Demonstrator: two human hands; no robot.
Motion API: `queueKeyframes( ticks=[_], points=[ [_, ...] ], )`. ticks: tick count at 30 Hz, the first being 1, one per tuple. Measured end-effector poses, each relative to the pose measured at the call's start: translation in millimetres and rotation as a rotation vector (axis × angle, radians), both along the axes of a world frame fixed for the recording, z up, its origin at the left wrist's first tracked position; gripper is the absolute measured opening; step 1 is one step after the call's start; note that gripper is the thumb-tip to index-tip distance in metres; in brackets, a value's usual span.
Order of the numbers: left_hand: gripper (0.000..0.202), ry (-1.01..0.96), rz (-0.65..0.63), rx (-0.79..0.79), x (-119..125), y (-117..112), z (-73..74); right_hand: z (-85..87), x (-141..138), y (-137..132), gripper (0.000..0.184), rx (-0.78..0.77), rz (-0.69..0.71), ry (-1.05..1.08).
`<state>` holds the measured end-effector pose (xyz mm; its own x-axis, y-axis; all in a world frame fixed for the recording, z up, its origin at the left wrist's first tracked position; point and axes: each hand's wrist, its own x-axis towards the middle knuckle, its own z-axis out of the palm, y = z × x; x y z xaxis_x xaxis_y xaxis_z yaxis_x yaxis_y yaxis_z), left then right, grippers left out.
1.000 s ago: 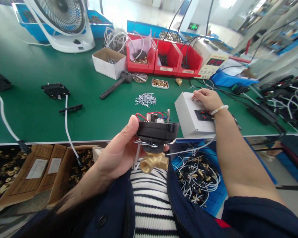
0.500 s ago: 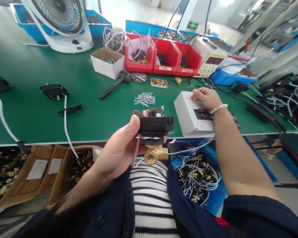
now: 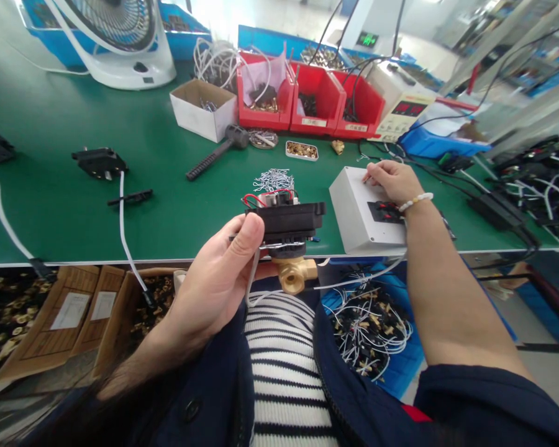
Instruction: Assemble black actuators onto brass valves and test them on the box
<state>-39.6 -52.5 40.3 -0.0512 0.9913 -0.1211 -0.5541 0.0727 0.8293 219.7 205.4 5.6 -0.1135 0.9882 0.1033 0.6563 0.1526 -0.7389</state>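
My left hand [image 3: 218, 267] is wrapped round a motorised ball valve, with its thumb on the side of the black actuator housing [image 3: 286, 222]. Below the housing is the brass valve body [image 3: 294, 273], one port facing me. A small motor with red wires [image 3: 270, 197] shows on top, and a pale cable runs off toward the right. My right hand [image 3: 394, 183] rests on a grey control box [image 3: 354, 205], thumb and forefinger pinched at its upper face. Whatever small part lies between those fingertips is hidden. Black and red terminals [image 3: 386, 212] sit beside that hand.
Behind the valve lies a pile of metal clips [image 3: 274, 180]. A hammer [image 3: 218, 152], a white carton [image 3: 202, 115], red bins [image 3: 317, 102] and a power supply [image 3: 400, 108] stand farther back. Black actuator parts [image 3: 100, 163] lie left. A blue crate of wired valves [image 3: 372, 329] is below the table edge.
The valve has tipped slightly and risen a little toward the clip pile, still in my left hand. My right hand stays at the control box, its fingers pinched. The view has shifted slightly.
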Motion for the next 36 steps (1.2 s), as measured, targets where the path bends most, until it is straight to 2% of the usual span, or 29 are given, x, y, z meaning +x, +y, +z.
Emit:
queueKeyframes(
  ticks=[9, 19, 26, 32, 36],
  points=[
    [0.047, -0.019, 0.014, -0.031, -2.4, 0.4, -1.9, -0.5, 0.0, 0.4, 0.028, 0.009, -0.014, -0.015],
    [0.047, -0.096, -0.026, -0.034, -2.1, 1.4, -2.2, -3.0, -0.4, 3.4, 0.029, 0.025, -0.043, -0.045],
    [0.034, -0.165, -0.042, 0.015, -2.6, 1.2, -2.0, -2.7, -0.2, 3.0, 0.029, 0.032, -0.048, -0.054],
    [0.024, -0.200, 0.015, 0.008, -2.9, 5.8, -0.1, -3.0, 0.1, 3.6, 0.028, 0.043, -0.039, -0.050],
    [0.044, -0.293, -0.048, -0.096, -3.2, 8.7, 3.3, -3.8, 2.3, 4.8, 0.027, 0.050, -0.032, -0.033]
  ],
)
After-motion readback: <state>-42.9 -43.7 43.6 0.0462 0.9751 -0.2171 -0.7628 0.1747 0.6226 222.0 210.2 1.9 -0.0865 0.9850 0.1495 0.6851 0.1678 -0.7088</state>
